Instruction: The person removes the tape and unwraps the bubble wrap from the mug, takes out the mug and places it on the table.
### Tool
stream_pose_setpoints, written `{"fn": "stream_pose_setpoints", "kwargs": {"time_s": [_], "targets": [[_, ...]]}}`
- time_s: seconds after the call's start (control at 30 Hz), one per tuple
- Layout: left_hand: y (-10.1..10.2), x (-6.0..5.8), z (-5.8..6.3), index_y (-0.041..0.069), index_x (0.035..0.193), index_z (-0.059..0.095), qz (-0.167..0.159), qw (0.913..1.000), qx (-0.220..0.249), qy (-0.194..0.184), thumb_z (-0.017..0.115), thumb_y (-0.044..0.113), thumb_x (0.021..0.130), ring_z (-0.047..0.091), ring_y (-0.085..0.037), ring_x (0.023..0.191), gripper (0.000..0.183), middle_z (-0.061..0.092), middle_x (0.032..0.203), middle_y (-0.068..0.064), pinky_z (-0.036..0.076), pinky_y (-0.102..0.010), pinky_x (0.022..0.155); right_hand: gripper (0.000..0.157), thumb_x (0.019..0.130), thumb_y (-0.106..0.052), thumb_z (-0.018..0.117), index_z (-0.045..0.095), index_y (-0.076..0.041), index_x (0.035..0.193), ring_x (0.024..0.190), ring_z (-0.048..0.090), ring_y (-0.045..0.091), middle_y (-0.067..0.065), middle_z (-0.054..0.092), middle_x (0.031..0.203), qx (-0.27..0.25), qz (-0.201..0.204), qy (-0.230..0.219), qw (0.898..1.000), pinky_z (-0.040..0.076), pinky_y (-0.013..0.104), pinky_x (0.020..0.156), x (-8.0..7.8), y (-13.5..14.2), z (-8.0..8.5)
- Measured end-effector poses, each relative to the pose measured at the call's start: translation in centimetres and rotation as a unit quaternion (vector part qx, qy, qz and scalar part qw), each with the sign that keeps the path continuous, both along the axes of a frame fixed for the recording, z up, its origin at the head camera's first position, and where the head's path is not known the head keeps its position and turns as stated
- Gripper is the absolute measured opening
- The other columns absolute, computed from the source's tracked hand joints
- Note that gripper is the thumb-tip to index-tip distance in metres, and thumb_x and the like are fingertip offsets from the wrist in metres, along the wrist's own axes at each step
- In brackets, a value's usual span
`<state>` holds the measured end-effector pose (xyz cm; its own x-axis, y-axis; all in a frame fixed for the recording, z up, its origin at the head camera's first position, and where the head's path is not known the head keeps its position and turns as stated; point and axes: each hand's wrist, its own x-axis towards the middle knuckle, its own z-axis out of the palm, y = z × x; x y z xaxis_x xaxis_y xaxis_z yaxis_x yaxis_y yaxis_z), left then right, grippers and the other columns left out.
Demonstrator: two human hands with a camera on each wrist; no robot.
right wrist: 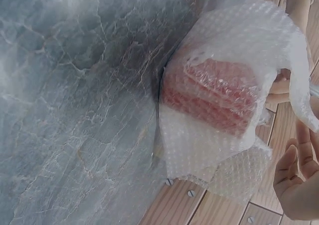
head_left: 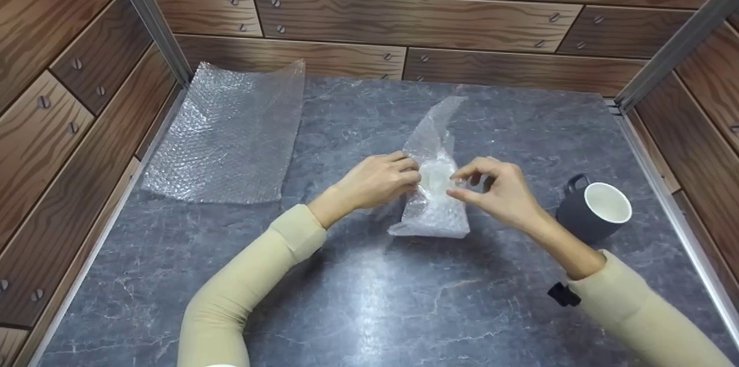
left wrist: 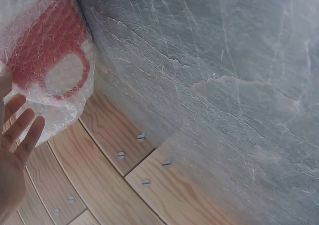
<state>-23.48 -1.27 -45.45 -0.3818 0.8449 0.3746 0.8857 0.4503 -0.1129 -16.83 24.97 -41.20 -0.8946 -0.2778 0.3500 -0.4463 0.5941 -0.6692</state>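
A red mug (left wrist: pixel 47 41) shows through the bubble wrap (head_left: pixel 436 214) around it, its handle visible in the left wrist view. The wrapped bundle stands at mid-table, a loose tail of wrap running towards the back. At its left side, my left hand (head_left: pixel 384 179) holds the wrap with bent fingers; its other fingers (left wrist: pixel 25 125) spread apart beside the bundle. From the right, my right hand (head_left: pixel 499 191) pinches at the wrap's upper edge with thumb and forefinger. A raised flap (right wrist: pixel 299 80) partly hides what lies between these fingertips.
A dark grey mug (head_left: pixel 592 211) with a white inside stands on the right, close to my right forearm. One flat sheet of bubble wrap (head_left: pixel 231 136) lies at the back left. Wood-patterned walls (head_left: pixel 346 15) enclose the marbled table (head_left: pixel 346 309) at the back and sides.
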Motion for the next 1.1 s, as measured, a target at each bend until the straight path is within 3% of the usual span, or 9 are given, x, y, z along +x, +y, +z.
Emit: {"fn": "stream_pose_setpoints", "kwargs": {"time_s": [0.4, 0.6, 0.73, 0.9, 1.1], "targets": [[0.1, 0.0, 0.0, 0.019, 0.109, 0.073, 0.003, 1.0, -0.003, 0.004, 0.065, 0.032, 0.103, 0.069, -0.018, 0.111, 0.017, 0.075, 0.119, 0.002, 0.061, -0.029, 0.094, 0.022, 0.078, -0.011, 0.093, 0.079, -0.021, 0.093, 0.074, 0.06, 0.005, -0.006, 0.074, 0.084, -0.008, 0.057, 0.015, 0.998, 0.051, 0.02, 0.057, 1.9, 0.3, -0.4], [0.0, 0.1, 0.2, 0.019, 0.11, 0.073, 0.004, 0.9999, -0.009, 0.003, 0.063, 0.032, 0.105, 0.069, -0.018, 0.112, 0.018, 0.075, 0.121, 0.002, 0.061, -0.029, 0.094, 0.025, 0.078, -0.009, 0.092, 0.078, -0.02, 0.095, 0.073, 0.063, 0.015, -0.006, 0.074, 0.086, -0.024, 0.091, 0.009, 0.995, 0.053, 0.024, 0.059, 2.9, 0.3, -0.8], [0.0, 0.1, 0.2, 0.019, 0.111, 0.073, 0.002, 1.0, -0.009, 0.002, 0.062, 0.032, 0.105, 0.069, -0.018, 0.111, 0.018, 0.075, 0.121, 0.003, 0.061, -0.029, 0.094, 0.027, 0.078, -0.007, 0.091, 0.078, -0.021, 0.098, 0.073, 0.063, 0.012, -0.006, 0.074, 0.088, -0.033, 0.118, 0.006, 0.992, 0.052, 0.023, 0.061, 3.6, 0.2, -1.0], [0.0, 0.1, 0.2, 0.019, 0.11, 0.073, 0.0, 1.0, -0.003, 0.005, 0.063, 0.032, 0.104, 0.069, -0.018, 0.111, 0.017, 0.075, 0.12, 0.002, 0.061, -0.029, 0.094, 0.03, 0.078, -0.007, 0.091, 0.078, -0.022, 0.102, 0.077, 0.061, 0.004, -0.005, 0.074, 0.091, -0.03, 0.157, 0.032, 0.987, 0.052, 0.023, 0.06, 4.3, 0.1, -1.6], [-0.1, 0.1, 0.1, 0.019, 0.111, 0.073, -0.002, 1.0, -0.003, 0.002, 0.063, 0.031, 0.104, 0.069, -0.019, 0.112, 0.017, 0.075, 0.121, 0.002, 0.061, -0.029, 0.095, 0.033, 0.075, -0.008, 0.091, 0.078, -0.02, 0.103, 0.081, 0.062, 0.007, -0.004, 0.074, 0.092, -0.012, 0.187, 0.066, 0.98, 0.053, 0.025, 0.061, 5.1, -0.2, -2.7]]}}
